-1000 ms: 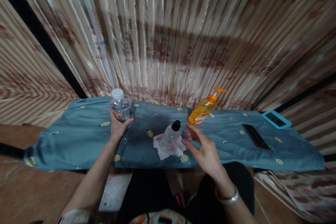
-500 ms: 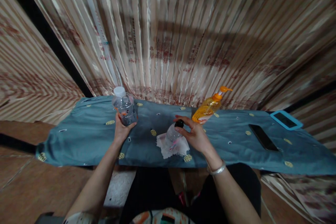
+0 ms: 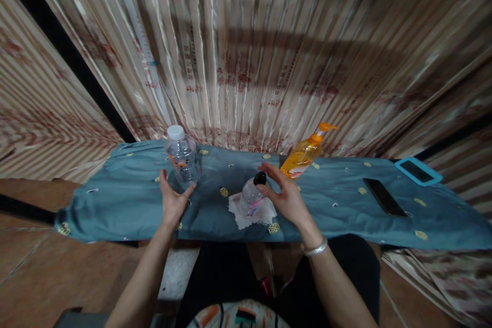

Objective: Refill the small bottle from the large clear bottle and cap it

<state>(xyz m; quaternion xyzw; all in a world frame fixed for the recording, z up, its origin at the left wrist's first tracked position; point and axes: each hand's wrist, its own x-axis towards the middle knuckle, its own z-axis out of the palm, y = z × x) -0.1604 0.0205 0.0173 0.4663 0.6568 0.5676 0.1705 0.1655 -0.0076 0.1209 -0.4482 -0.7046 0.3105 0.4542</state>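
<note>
A clear plastic bottle with a white cap (image 3: 182, 159) stands upright toward the left of the cloth-covered table. My left hand (image 3: 174, 201) is just in front of its base, thumb and fingers spread, not wrapped round it. Near the middle, a small clear bottle with a black top (image 3: 251, 196) stands on a white scalloped cloth (image 3: 239, 218). My right hand (image 3: 287, 196) is at its right, thumb and fingers apart on either side of the black top. Whether a fingertip still touches the top I cannot tell.
An orange pump bottle (image 3: 302, 158) stands behind my right hand. Further right lie a black phone (image 3: 383, 197) and a blue-framed device (image 3: 418, 171). The table has a teal cloth (image 3: 126, 189) with pineapple prints. A striped curtain (image 3: 246, 61) hangs close behind it.
My left hand has come off the white-capped bottle and drawn back toward me, its fingers spreading. My right hand has loosened around the black top. The bottles stay in place.
</note>
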